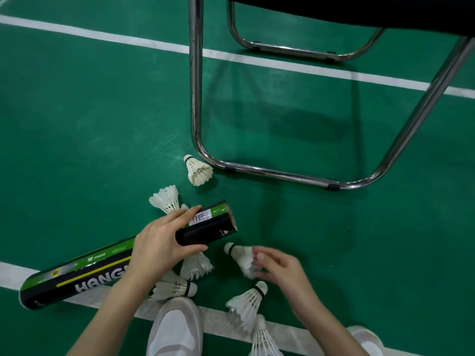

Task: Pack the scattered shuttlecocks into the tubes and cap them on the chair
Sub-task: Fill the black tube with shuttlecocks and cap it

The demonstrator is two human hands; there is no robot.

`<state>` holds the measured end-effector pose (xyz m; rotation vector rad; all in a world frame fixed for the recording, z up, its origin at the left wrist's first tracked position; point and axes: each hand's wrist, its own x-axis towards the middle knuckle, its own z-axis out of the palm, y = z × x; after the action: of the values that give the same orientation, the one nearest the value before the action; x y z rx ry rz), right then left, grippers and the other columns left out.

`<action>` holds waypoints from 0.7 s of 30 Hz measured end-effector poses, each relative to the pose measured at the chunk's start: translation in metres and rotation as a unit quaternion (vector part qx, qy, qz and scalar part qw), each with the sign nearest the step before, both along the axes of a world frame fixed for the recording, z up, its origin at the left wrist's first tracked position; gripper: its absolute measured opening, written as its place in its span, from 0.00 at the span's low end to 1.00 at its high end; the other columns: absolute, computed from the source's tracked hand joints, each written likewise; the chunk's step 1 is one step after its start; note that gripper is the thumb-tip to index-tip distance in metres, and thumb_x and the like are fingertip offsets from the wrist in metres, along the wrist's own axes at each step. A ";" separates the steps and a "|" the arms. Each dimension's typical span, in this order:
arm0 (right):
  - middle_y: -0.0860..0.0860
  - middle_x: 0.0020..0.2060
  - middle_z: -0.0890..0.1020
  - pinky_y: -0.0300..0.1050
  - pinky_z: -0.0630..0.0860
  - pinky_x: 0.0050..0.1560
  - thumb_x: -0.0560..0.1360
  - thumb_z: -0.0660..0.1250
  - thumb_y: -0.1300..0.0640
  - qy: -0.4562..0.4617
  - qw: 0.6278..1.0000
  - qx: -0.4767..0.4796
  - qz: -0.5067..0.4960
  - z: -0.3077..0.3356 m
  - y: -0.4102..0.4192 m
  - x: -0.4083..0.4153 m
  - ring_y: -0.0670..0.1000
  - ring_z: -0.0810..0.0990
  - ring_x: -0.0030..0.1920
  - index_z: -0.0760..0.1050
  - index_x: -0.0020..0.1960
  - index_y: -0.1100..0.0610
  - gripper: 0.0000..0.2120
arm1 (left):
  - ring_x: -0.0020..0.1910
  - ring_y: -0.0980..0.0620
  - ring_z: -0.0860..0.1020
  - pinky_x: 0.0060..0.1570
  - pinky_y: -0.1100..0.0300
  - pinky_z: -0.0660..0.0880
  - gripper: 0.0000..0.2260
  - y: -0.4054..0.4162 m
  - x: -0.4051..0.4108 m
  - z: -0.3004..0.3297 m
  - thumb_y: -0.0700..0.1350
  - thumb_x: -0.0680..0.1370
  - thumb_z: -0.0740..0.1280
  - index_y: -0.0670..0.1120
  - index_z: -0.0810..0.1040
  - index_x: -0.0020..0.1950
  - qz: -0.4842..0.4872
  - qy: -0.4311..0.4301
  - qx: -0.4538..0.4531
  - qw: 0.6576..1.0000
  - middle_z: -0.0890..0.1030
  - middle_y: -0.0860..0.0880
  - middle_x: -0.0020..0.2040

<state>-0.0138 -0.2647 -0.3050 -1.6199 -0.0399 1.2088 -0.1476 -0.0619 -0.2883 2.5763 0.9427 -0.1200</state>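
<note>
A long black and green shuttlecock tube lies tilted above the court floor, its open end pointing up right. My left hand grips it around the middle. My right hand holds a white shuttlecock by its feathers, cork toward the tube's open end. Several more white shuttlecocks lie on the floor: one by the chair leg, one behind the tube, two under my left hand, and two near my feet.
A chrome-framed chair with a dark seat stands ahead on the green court floor. White court lines cross the floor. My white shoes rest on the near line.
</note>
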 end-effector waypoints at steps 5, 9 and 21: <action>0.48 0.42 0.84 0.29 0.76 0.43 0.71 0.70 0.63 -0.136 0.983 0.003 -0.120 0.004 0.008 0.023 0.39 0.82 0.41 0.80 0.44 0.54 0.05 | 0.59 0.49 0.75 0.46 0.53 0.76 0.36 -0.007 0.002 -0.001 0.68 0.62 0.68 0.64 0.64 0.69 -0.012 0.016 -0.014 1.000 0.74 0.57 0.64; 0.46 0.38 0.84 0.30 0.74 0.44 0.71 0.71 0.62 -0.249 0.957 0.018 -0.148 0.011 0.014 0.036 0.41 0.81 0.40 0.81 0.41 0.53 0.05 | 0.58 0.50 0.75 0.46 0.53 0.76 0.35 -0.012 0.006 0.002 0.67 0.63 0.69 0.64 0.64 0.68 -0.027 0.012 -0.016 0.999 0.75 0.57 0.63; 0.48 0.30 0.71 0.36 0.70 0.33 0.75 0.64 0.64 -0.239 0.962 -0.056 -0.123 -0.027 -0.022 0.033 0.49 0.70 0.32 0.74 0.42 0.55 0.06 | 0.58 0.49 0.76 0.47 0.52 0.76 0.35 -0.015 0.008 0.002 0.67 0.62 0.69 0.63 0.66 0.68 -0.030 0.017 -0.014 0.999 0.76 0.55 0.62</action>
<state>0.0193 -0.2866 -0.3322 -1.9230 -0.0746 0.6223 -0.1395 -0.0773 -0.2858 2.5861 0.8698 -0.1928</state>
